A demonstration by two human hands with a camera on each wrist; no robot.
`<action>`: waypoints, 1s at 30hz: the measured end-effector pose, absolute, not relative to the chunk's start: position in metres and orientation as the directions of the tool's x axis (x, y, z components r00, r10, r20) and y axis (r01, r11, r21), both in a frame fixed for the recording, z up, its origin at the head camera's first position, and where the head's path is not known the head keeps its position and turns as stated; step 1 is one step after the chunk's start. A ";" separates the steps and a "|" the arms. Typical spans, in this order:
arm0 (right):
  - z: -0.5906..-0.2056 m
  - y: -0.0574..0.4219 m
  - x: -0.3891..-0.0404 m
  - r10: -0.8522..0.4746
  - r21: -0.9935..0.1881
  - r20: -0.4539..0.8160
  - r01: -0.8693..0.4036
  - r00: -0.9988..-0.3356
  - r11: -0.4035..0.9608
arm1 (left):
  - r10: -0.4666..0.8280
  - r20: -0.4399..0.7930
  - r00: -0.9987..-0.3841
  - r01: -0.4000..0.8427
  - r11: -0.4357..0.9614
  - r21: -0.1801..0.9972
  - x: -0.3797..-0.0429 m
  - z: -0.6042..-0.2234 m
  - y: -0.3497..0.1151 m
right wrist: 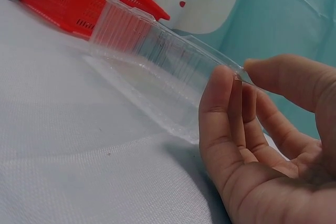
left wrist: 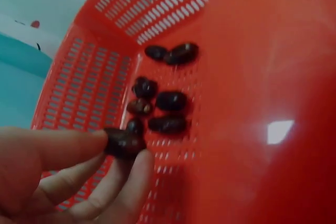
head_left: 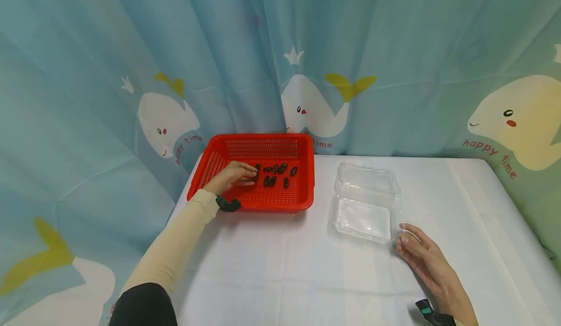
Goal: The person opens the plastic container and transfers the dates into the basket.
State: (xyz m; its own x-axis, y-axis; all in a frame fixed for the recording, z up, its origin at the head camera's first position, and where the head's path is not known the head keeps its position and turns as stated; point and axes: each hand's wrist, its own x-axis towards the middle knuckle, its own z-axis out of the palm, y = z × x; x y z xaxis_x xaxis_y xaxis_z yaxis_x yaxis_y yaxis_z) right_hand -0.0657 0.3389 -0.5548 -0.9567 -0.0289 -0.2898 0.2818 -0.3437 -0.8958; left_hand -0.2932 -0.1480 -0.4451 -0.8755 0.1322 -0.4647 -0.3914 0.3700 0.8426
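Inside the red plastic basket, my left hand pinches a dark brown date between thumb and fingers, close over the basket floor. Several more dates lie loose around it, glossy and oval. To the right, a clear plastic clamshell box lies on the white cloth with its lid folded back. My right hand grips that box at its near right corner, the rim held between thumb and fingers in the right wrist view.
A white cloth covers the table. Behind it hangs a blue-green curtain with whale prints, close to the table's back edge. The basket's slotted walls stand up around the dates.
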 end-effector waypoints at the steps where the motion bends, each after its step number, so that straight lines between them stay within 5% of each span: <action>1: -0.555 0.339 -0.066 -0.028 -0.895 -0.288 0.279 -0.957 -0.347 | 0.133 -0.472 -0.872 -0.395 0.377 0.837 -0.295 -0.444 -0.148; 30: -0.556 0.338 -0.065 0.000 -0.899 -0.328 0.312 -0.945 -0.308 | 0.131 -0.574 -0.809 -0.401 0.591 0.700 -0.321 -0.445 -0.148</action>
